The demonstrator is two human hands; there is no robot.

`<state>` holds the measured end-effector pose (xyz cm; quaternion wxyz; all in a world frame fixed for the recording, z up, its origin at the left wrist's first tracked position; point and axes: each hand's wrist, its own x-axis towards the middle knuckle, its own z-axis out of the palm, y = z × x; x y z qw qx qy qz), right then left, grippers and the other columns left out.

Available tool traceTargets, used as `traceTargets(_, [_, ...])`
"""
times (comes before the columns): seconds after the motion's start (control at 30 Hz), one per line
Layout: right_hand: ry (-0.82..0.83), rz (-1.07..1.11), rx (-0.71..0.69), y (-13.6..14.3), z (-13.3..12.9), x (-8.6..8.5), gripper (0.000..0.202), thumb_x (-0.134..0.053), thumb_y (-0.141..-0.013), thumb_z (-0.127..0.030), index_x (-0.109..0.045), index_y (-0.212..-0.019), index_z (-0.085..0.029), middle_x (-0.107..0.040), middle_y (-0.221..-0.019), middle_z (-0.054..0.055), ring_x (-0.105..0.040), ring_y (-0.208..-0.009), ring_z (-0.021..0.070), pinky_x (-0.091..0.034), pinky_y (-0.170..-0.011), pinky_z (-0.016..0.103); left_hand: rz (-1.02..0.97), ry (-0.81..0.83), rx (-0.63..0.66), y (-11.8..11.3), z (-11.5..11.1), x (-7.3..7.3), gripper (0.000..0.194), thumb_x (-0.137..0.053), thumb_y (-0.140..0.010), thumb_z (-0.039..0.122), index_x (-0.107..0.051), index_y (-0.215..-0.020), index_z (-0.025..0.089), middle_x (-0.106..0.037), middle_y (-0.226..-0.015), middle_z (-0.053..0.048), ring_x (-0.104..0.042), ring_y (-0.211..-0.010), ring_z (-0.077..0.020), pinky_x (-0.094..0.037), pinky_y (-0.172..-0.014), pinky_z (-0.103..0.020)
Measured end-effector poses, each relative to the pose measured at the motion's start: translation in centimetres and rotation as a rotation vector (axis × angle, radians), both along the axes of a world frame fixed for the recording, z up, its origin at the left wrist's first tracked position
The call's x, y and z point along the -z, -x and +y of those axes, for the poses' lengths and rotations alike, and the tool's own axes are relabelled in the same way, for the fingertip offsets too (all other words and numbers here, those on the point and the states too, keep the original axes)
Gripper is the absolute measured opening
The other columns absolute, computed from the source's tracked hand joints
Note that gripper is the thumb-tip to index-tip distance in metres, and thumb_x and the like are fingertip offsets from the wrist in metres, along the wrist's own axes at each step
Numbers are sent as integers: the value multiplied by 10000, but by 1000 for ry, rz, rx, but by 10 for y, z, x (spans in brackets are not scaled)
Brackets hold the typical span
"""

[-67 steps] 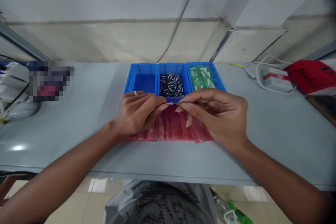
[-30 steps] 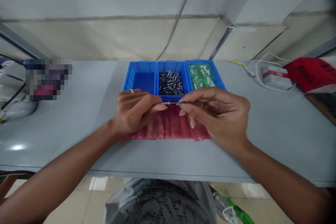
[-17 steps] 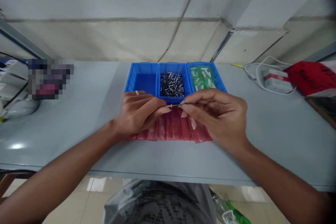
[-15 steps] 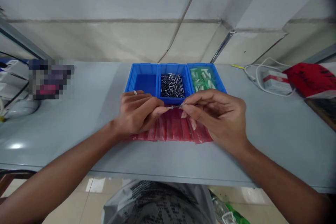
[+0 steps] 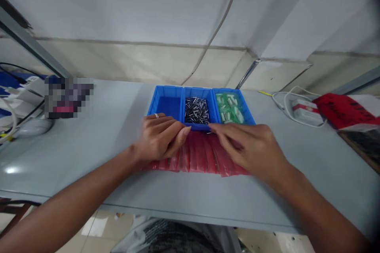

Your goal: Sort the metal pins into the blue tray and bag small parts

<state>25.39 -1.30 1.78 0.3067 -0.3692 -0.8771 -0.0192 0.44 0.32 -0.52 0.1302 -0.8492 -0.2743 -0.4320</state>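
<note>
Three blue bins stand side by side: the left bin [image 5: 169, 104] shows a bare floor, the middle one holds many small metal pins [image 5: 197, 110], the right one a green bag of white pieces [image 5: 230, 107]. Red plastic bags [image 5: 197, 154] lie in a row before them. My left hand [image 5: 162, 136], with a ring, is curled in front of the left bin; whatever its fingers hold is hidden. My right hand [image 5: 252, 146] is at the front of the right bin, fingertips together beside a small metal piece [image 5: 209, 133]; its grip on it is unclear.
On the left are a grey mouse [image 5: 35, 127], cables and white plugs. To the right lie a white cable, a white and red box [image 5: 307, 111] and a red cloth [image 5: 341, 106]. A wall rises behind the table [image 5: 190, 195].
My hands have moved apart; the thin metal piece that spanned them no longer does. My right hand has turned palm down, its fingers lower. The whole view has shifted a little.
</note>
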Motion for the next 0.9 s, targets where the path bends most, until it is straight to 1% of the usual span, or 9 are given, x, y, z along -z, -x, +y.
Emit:
traceTargets(0.03, [-101, -225, -6, -1, -1, 1, 258, -634, -880, -34, -759, -1080, -139, -810, -913, 70, -763, -698, 249, -584, -588, 381, 1, -6, -5, 0, 0, 0, 294, -564, -950, 145, -518, -663, 187, -492, -526, 52, -409, -473, -86, -322, -520, -276])
traceTargets(0.1, [-169, -551, 10, 1, -2, 5, 318, -638, -815, 25, -757, -1085, -96, -799, -916, 108, -761, -732, 291, -554, -563, 398, 0, -19, -15, 0, 1, 1, 310, -584, -939, 146, -503, -644, 188, -474, -516, 57, -401, -467, -83, -317, -517, -275])
traceTargets(0.17, [-153, -695, 48, 7, -2, 12, 311, -651, -789, 38, -762, -1056, -78, -786, -902, 132, -752, -727, 282, -526, -547, 374, 2, -32, -21, 0, 1, 1, 319, -605, -926, 145, -495, -629, 187, -472, -512, 56, -402, -467, -83, -317, -516, -275])
traceTargets(0.27, [-145, -733, 75, 14, -1, 21, 243, -644, -798, 34, -771, -957, -100, -770, -877, 131, -726, -675, 241, -477, -524, 341, 13, -44, -24, -1, 1, 1, 332, -612, -924, 149, -486, -620, 188, -477, -510, 55, -404, -469, -83, -319, -520, -275])
traceTargets(0.4, [-194, -692, 19, 12, 1, 23, 209, -633, -794, 45, -753, -852, -115, -744, -815, 101, -704, -635, 229, -463, -523, 349, 28, -41, -22, 0, 0, 1, 333, -611, -926, 157, -475, -625, 192, -478, -519, 60, -404, -476, -81, -317, -524, -279])
traceTargets(0.53, [-237, -512, -123, 9, 1, 21, 230, -607, -873, 11, -757, -992, -116, -763, -947, 101, -732, -771, 224, -532, -634, 342, 25, -48, -17, 0, 0, 1, 350, -614, -920, 149, -442, -619, 194, -444, -514, 65, -374, -475, -77, -300, -517, -280])
traceTargets(0.63, [-237, -385, -176, 11, 1, 21, 247, -569, -931, -15, -749, -1062, -120, -768, -992, 92, -735, -832, 213, -556, -676, 334, 28, -49, -12, 0, 1, -1, 375, -605, -922, 141, -404, -610, 199, -411, -507, 68, -345, -467, -78, -285, -507, -283])
traceTargets(0.8, [-91, -280, -162, 15, 0, 20, 226, -545, -964, -64, -744, -995, -168, -768, -1002, 86, -732, -881, 205, -582, -718, 325, 36, -53, -11, 1, 1, -1, 348, -620, -909, 153, -434, -618, 198, -426, -505, 67, -361, -458, -80, -274, -492, -293])
traceTargets(0.9, [50, 63, -137, 16, -2, 15, 153, -608, -950, -115, -718, -995, -211, -764, -997, 51, -727, -892, 183, -598, -780, 319, 49, -31, 4, 1, 0, 0, 256, -595, -942, 177, -540, -692, 188, -524, -539, 55, -448, -471, -77, -325, -508, -271])
